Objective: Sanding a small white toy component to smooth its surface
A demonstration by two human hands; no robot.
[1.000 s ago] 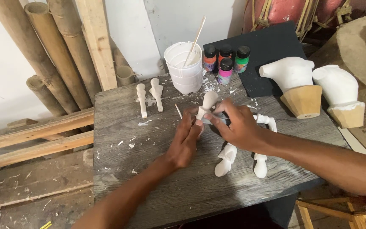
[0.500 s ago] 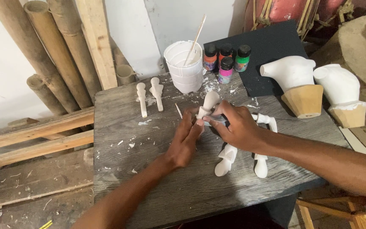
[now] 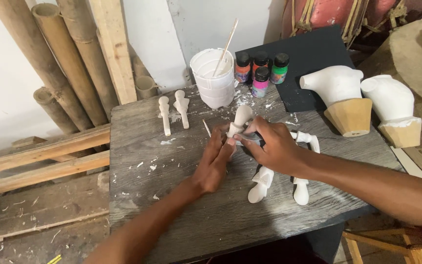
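- The left hand [image 3: 215, 164] pins a white figure piece [image 3: 242, 119] flat on the grey table [image 3: 172, 215], fingers closed against it.
- The right hand [image 3: 273, 146] pinches a small grey scrap [image 3: 251, 139] (sandpaper, likely) against the piece.
- Best done with short, light strokes, steadying the piece firmly, since thin parts look likely to snap.

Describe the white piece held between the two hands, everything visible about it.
The white piece looks like matte plaster or clay, with a rounded, bulbous top end that rises above the fingers. It stands tilted over the grey wooden table. The left hand steadies its lower part, while the right hand presses something small and greyish against it. Its lower end is hidden by the fingers.
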